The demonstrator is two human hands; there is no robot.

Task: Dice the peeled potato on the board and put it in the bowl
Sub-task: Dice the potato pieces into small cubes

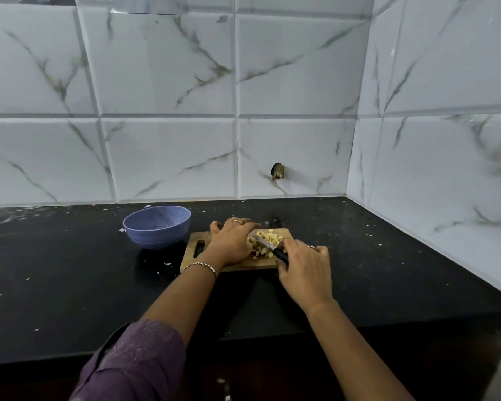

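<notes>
Head view: potato (270,240) nearly diced, bowl (156,227) waiting

On the board (194,254), the right hand (304,267) grips the knife (268,246) across the pile. The left hand (232,241) presses it with fingers nearly straight. Those fingertips are best tucked back from the blade.

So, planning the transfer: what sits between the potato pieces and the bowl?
Head view: the left hand and the handle end of the board lie between the potato pieces and the bowl.

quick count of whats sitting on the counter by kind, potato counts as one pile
blue bowl: 1
wooden cutting board: 1
knife: 1
pile of diced potato: 1
total: 4
</notes>
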